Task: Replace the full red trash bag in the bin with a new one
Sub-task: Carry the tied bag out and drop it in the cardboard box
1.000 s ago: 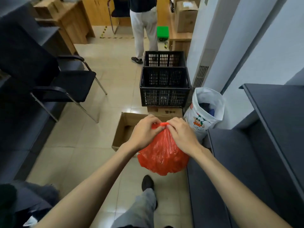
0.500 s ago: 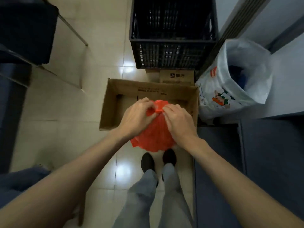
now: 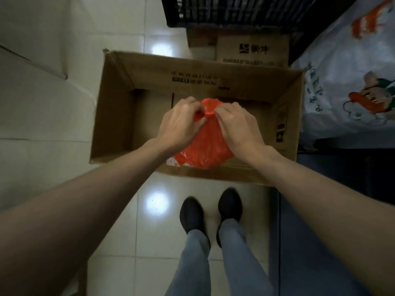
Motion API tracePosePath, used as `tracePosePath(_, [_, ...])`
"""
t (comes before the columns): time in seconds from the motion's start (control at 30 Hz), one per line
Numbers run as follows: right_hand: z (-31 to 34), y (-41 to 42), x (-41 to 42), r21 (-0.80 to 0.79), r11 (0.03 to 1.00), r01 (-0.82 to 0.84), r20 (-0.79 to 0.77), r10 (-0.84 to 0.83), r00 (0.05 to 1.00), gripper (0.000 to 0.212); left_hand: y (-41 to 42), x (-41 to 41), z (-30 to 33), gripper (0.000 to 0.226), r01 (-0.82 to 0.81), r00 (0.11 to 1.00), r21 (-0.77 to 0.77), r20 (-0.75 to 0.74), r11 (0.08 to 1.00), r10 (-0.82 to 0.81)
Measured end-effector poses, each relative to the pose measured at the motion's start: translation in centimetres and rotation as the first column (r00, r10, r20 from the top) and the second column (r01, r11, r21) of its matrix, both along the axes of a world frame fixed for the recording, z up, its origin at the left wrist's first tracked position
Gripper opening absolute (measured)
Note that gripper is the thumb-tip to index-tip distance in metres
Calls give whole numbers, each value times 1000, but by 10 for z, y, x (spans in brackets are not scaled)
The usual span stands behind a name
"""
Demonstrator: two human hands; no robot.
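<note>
Red, crinkled thin plastic fills the middle of the view: the full red trash bag hangs over the open brown cardboard box on the tiled floor, its rounded body above the box's near wall and its gathered neck bunched into a small ruffle at the top. The left hand and the right hand meet at that neck, fingers of both curled in and pinching the twisted plastic from opposite sides. I judge the grip sits there because the mouth is being closed or knotted, and holding it over the box keeps the load ready to be lowered in. Whether the bag's bottom touches the box I cannot tell. The surface looks taut, glossy and faintly translucent, with something pale showing at its lower left edge. Just right of the box stands a white printed plastic sack; a black slatted crate sits beyond.
</note>
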State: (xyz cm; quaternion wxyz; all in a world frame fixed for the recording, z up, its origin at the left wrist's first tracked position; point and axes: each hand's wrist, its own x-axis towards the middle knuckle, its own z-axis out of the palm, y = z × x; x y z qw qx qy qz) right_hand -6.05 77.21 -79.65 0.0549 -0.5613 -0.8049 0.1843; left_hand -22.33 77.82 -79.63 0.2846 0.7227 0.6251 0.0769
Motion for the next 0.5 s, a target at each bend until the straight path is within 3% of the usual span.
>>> tracePosePath(0.23, [-18, -13, 8, -36, 999, 19, 63, -17, 998, 28, -26, 9, -23, 25, -2, 999, -53, -51, 999, -1])
tracePosePath(0.37, [27, -8, 11, 2, 1000, 22, 51, -22, 998, 28, -21, 11, 20, 24, 11, 999, -22, -30, 1000, -11])
tracePosePath(0.5, [103, 19, 6, 87, 996, 11, 34, -14, 999, 26, 13, 16, 104, 24, -1, 999, 78, -32, 997, 3])
